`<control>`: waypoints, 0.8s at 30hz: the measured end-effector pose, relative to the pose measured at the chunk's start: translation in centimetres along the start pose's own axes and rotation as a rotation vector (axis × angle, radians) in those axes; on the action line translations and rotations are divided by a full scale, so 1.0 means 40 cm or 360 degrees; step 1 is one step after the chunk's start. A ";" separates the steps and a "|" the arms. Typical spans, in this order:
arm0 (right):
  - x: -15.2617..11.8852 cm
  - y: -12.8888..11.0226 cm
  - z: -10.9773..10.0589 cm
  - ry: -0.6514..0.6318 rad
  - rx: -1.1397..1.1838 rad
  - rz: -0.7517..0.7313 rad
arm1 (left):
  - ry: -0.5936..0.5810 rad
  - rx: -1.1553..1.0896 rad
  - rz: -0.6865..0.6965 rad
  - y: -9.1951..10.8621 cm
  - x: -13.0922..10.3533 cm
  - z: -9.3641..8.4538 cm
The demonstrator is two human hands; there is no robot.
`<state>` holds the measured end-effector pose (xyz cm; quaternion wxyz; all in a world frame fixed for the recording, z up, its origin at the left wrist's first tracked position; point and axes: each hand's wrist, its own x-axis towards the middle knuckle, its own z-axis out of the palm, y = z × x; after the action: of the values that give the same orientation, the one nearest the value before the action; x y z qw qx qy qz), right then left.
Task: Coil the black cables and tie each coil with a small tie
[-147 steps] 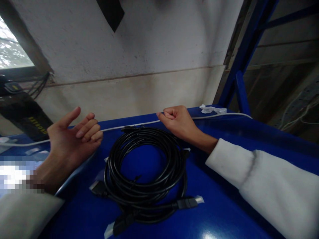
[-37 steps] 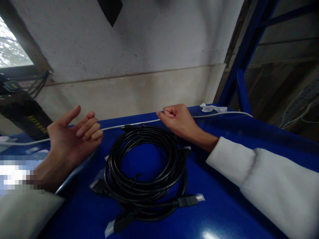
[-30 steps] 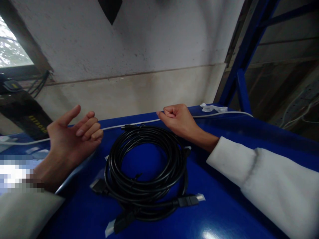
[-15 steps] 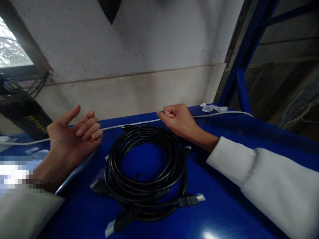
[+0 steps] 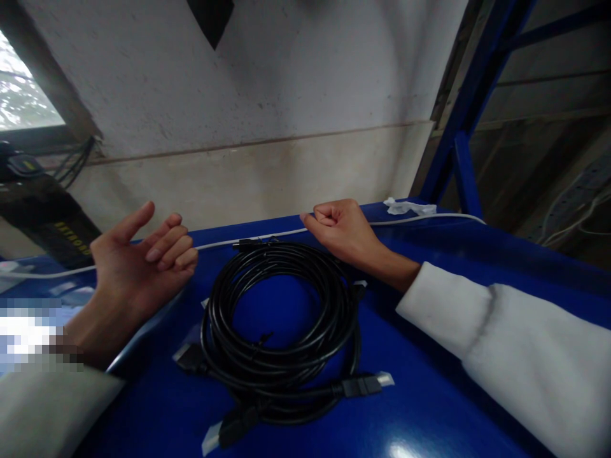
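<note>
Left fingers [image 5: 165,245] half curled, thumb well out, so I read that hand [image 5: 131,273] as wide, palm showing. Right hand [image 5: 346,232] is narrow: fingers rolled into a fist, thumb tip by the index; I can't tell if anything sits inside. Black cable coil [image 5: 334,318] lies flat on the blue table [image 5: 420,381], between and below my hands. From coil centre: left hand at 10 o'clock, right at 1, near the coil's upper edge, contact unclear. Connector ends: small one [image 5: 245,244] at 11, another [image 5: 360,287] at 2, clear-capped plug [image 5: 363,385] at 4, capped plug [image 5: 229,429] at 7, wide plug [image 5: 191,358] between 8 and 9. White cable [image 5: 429,218] runs across the table behind the coil. Further out: crumpled plastic [image 5: 410,207] at 2, black box with yellow lettering [image 5: 48,216] near 10, blue frame [image 5: 461,137] between 1 and 2.
</note>
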<state>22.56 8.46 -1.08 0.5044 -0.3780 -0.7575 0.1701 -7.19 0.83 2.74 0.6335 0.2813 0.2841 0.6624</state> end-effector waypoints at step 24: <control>0.001 -0.002 -0.001 0.0002 0.0017 0.0002 | -0.0013 0.0039 0.0008 0.000 -0.001 0.000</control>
<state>22.56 8.41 -0.98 0.5068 -0.3760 -0.7560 0.1741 -7.19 0.80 2.72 0.6295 0.2925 0.2888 0.6594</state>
